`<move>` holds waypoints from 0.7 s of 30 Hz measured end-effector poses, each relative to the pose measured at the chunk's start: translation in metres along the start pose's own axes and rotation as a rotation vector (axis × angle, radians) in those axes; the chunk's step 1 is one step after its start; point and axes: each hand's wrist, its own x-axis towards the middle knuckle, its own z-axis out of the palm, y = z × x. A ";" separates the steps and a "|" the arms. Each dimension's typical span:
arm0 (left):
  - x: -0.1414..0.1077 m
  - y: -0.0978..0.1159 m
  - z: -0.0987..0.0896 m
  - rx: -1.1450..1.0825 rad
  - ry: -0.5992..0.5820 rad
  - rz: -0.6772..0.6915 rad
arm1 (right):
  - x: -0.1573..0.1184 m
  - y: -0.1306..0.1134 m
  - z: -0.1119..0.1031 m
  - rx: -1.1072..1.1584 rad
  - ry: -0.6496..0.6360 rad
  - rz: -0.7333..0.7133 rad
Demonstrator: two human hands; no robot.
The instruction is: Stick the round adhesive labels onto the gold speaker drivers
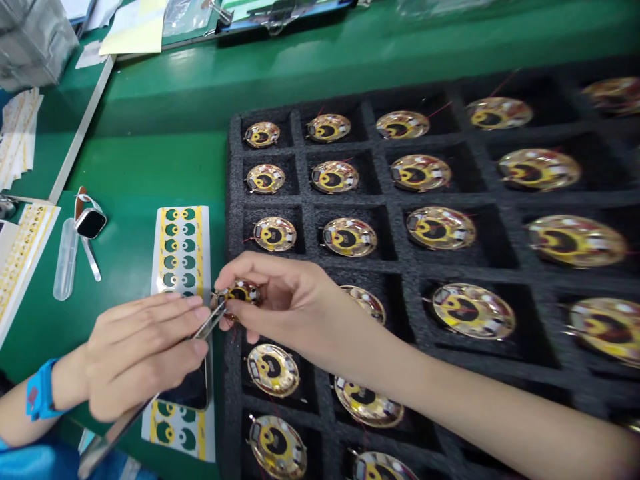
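Observation:
My left hand (145, 347) grips metal tweezers (117, 433), their tips reaching the small round gold part (243, 292) pinched in my right hand (285, 297). This part is tilted and partly hidden by my fingers. Both hands meet at the left edge of a black foam tray (233, 220), whose compartments hold several round gold parts with yellow and black centres, such as one at the upper left (266, 179). Below my left hand lies a white and yellow sticker sheet (181, 243), with a dark flat device (193, 390) on it, partly covered.
On the green table (135, 160), a smartwatch (91, 223) rests beside a clear plastic case (65, 259). Another sticker sheet (27, 257) is at the far left. Papers (137, 30) and a clipboard (280, 17) lie at the back.

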 end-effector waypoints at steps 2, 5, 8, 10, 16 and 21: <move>-0.004 0.001 -0.004 0.013 0.032 -0.025 | -0.001 0.000 0.000 -0.018 0.009 0.005; -0.004 0.001 -0.002 -0.003 0.192 -0.092 | -0.001 0.001 -0.002 -0.007 0.006 0.022; -0.001 -0.001 0.006 -0.057 0.334 -0.173 | 0.000 0.003 -0.006 0.013 -0.031 0.000; 0.000 -0.003 0.012 -0.087 0.400 -0.213 | 0.001 0.004 -0.008 0.036 -0.071 -0.016; 0.001 -0.010 0.022 -0.162 0.512 -0.303 | 0.002 0.005 -0.014 0.095 -0.163 0.029; 0.004 -0.012 0.024 -0.224 0.557 -0.312 | 0.001 0.003 -0.015 0.122 -0.166 0.072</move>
